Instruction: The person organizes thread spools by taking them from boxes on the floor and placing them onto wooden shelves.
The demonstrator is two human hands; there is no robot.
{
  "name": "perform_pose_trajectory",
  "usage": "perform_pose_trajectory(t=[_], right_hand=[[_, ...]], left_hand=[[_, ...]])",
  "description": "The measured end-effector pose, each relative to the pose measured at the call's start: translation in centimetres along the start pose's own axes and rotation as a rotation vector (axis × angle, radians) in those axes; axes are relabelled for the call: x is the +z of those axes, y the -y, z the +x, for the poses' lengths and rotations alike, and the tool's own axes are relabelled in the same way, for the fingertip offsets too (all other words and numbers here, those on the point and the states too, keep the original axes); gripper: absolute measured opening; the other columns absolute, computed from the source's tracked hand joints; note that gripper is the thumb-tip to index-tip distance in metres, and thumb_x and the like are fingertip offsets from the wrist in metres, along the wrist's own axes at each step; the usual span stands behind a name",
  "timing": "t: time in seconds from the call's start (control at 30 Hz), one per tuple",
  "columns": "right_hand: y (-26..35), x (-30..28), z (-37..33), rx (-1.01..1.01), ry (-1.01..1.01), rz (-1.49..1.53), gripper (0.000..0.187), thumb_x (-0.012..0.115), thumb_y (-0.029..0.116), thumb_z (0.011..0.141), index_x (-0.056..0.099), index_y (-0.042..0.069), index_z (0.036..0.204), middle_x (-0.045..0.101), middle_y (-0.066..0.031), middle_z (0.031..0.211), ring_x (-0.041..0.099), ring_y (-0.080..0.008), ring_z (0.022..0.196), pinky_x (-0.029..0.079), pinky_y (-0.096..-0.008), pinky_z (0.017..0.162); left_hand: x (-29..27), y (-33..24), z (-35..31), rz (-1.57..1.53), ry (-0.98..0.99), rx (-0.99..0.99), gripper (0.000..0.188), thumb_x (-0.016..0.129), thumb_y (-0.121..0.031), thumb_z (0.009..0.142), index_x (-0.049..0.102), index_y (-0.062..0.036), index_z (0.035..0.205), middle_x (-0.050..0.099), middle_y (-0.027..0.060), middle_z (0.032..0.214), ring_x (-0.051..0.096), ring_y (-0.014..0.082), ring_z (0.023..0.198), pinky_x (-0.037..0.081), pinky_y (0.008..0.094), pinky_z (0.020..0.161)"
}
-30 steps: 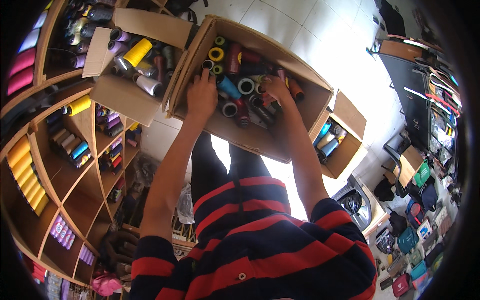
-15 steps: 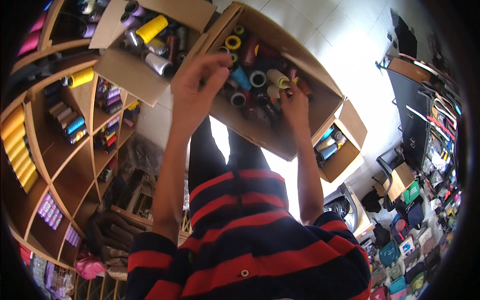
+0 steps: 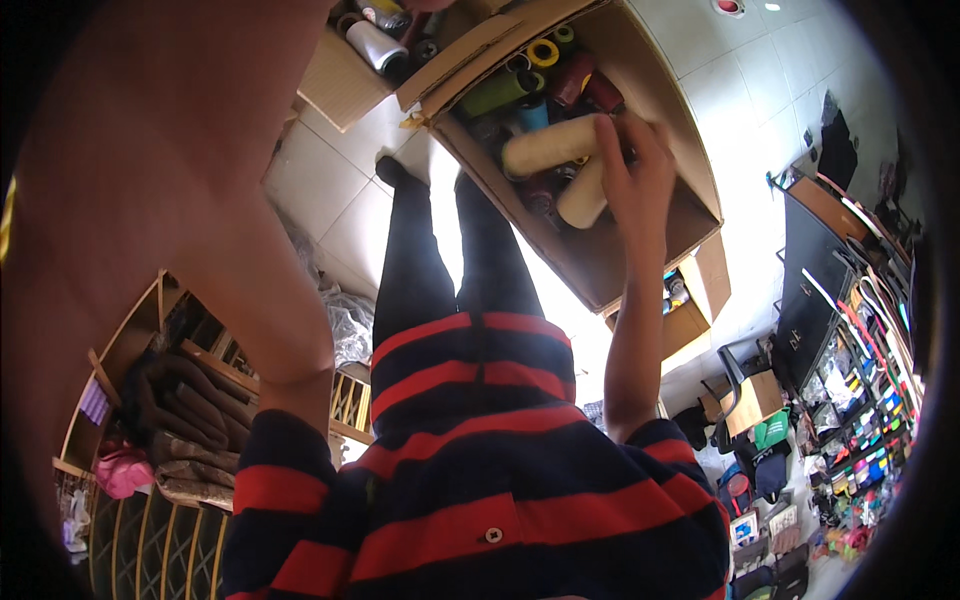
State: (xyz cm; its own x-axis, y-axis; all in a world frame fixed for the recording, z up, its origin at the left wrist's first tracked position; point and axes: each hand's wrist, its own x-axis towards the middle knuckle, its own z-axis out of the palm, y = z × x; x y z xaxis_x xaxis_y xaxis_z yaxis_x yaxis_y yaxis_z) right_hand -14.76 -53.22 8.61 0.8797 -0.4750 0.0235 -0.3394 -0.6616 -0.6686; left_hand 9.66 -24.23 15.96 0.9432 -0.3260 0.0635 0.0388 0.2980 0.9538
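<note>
My right hand [image 3: 645, 165] is inside a large open cardboard box [image 3: 690, 170], its fingers closed around the end of a cream thread cone [image 3: 550, 148]. A second cream cone [image 3: 582, 196] lies right under the same fingers; whether it is gripped too is unclear. Around them in the box are a green spool [image 3: 500, 92], dark red spools [image 3: 573, 80] and a yellow-ringed spool [image 3: 542, 53]. My left hand [image 3: 150, 130] is raised very close to the camera, large and blurred at the upper left. Its fingers cannot be made out.
Another cardboard box [image 3: 345, 85] with a white spool [image 3: 376, 45] stands at the upper left. A smaller box [image 3: 685, 325] sits beyond the large box's right side. Wooden shelving [image 3: 130, 335] is at the left, mostly hidden by my arm. Bags and goods crowd the right.
My left hand has risen from the box's left edge toward the camera, covering the shelves. My right hand has lifted slightly, with cream cones now across the spools. The view has shifted.
</note>
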Motion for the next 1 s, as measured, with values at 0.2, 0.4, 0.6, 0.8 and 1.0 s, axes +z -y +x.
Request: perform_pose_trajectory(t=[0.2,0.4,0.6,0.8,1.0], right_hand=[[-5.8,8.5,4.3,0.135,0.29,0.256,0.026,0.059,0.022,0.088,0.062,-0.003,0.085,0.053,-0.0054,0.061,0.046,-0.0072,0.062,0.041,-0.0283,0.058],[-9.0,7.7,6.0,0.262,0.203,0.329,0.028,0.057,0.026,0.084,0.066,-0.001,0.079,0.061,-0.0116,0.068,0.055,-0.0167,0.059,0.043,-0.0302,0.056],[-5.3,2.6,2.7,0.846,0.036,1.093,0.033,0.05,0.033,0.087,0.052,0.006,0.068,0.05,-0.0073,0.062,0.051,-0.0194,0.055,0.042,-0.0299,0.052],[-2.9,2.8,0.7,0.692,0.083,1.293,0.032,0.046,0.037,0.089,0.045,0.008,0.077,0.047,-0.008,0.068,0.053,-0.0215,0.059,0.045,-0.0317,0.05],[-2.3,5.4,1.8,0.312,0.387,1.541,0.043,0.057,0.046,0.086,0.039,0.01,0.101,0.046,-0.0132,0.098,0.054,-0.0302,0.097,0.057,-0.0436,0.077]], left_hand=[[-0.9,0.4,-0.3,-0.053,-0.116,-0.056,0.015,0.055,-0.016,0.088,0.055,-0.0018,0.092,0.061,0.0103,0.083,0.061,0.0221,0.069,0.05,0.0341,0.065],[11.9,7.2,-5.8,-0.344,-0.04,-0.458,0.016,0.052,-0.012,0.09,0.059,-0.0012,0.08,0.063,0.0095,0.07,0.061,0.0209,0.061,0.051,0.0338,0.062],[15.6,25.7,-10.0,1.106,0.558,0.083,0.014,0.057,-0.014,0.081,0.068,-0.0097,0.09,0.062,0.0058,0.089,0.057,0.0217,0.094,0.048,0.0371,0.073],[16.1,26.2,-9.7,1.801,0.919,0.296,0.024,0.062,-0.021,0.075,0.071,-0.0164,0.097,0.056,0.002,0.112,0.043,0.0223,0.117,0.042,0.0423,0.089],[14.4,30.0,-10.5,1.462,0.531,0.199,0.023,0.069,-0.023,0.069,0.073,-0.0112,0.089,0.058,0.0087,0.11,0.051,0.0282,0.11,0.042,0.0429,0.092]])
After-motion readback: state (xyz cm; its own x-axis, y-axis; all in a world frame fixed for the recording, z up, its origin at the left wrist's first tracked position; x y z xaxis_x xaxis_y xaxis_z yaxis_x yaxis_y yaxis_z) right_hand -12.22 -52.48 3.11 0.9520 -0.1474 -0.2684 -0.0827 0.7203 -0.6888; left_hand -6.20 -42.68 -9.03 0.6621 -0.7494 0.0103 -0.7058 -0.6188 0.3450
